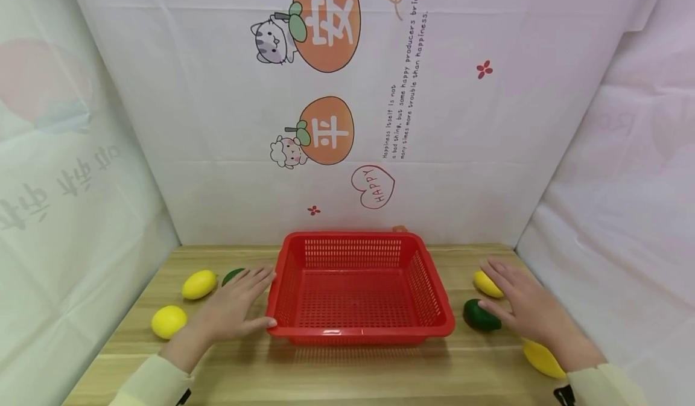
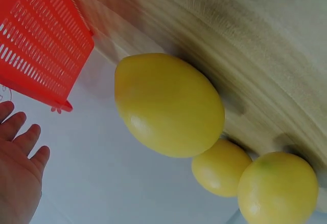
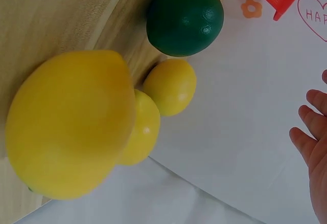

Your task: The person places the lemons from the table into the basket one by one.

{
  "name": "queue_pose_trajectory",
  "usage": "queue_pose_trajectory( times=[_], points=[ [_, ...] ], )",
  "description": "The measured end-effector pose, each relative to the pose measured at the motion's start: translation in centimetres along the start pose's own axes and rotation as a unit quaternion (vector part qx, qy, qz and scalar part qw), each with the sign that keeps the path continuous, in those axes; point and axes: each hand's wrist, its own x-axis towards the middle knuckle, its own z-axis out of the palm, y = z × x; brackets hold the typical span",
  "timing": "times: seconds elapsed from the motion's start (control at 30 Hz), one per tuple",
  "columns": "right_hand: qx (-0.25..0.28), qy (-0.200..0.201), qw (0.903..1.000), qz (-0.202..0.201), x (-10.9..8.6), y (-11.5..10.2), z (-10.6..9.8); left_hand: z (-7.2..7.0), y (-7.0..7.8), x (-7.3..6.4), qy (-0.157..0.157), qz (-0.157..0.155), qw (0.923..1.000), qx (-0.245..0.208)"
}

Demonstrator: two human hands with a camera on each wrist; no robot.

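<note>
A red plastic basket (image 1: 355, 333) with slotted walls stands in the middle of the table, with nothing inside. My left hand (image 1: 233, 306) is held with fingers extended beside its left rim; whether it touches cannot be told. Around that hand are yellow lemons (image 1: 199, 285) and a dark green lime-like fruit (image 1: 232, 275), partly hidden behind the fingers. On the right, my right hand (image 1: 534, 309) hovers with spread fingers over another green fruit (image 1: 481, 315) and a lemon (image 1: 489, 283). A further lemon (image 1: 544, 358) is partly covered by the right wrist.
The wooden table (image 1: 358, 382) is bounded by a white printed cloth (image 1: 228, 122) at the back and white cloth sides. Three lemons, one large in the foreground (image 2: 168, 105), show in the left wrist view; the right wrist view has several fruits, including a large lemon (image 3: 71, 124).
</note>
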Motion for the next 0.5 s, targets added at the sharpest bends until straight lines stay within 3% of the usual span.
queue_pose_trajectory(
  times=[0.3, 0.5],
  points=[
    [-0.013, 0.006, 0.9999, -0.006, -0.5, -0.3, 0.8, 0.3, 0.6, -0.3, -0.015, 0.012, 0.9998, -0.010],
    [0.005, 0.004, 1.0000, 0.002, -0.6, -0.9, 1.4, 0.6, 0.7, -0.3, -0.009, 0.020, 0.9997, -0.006]
  ],
)
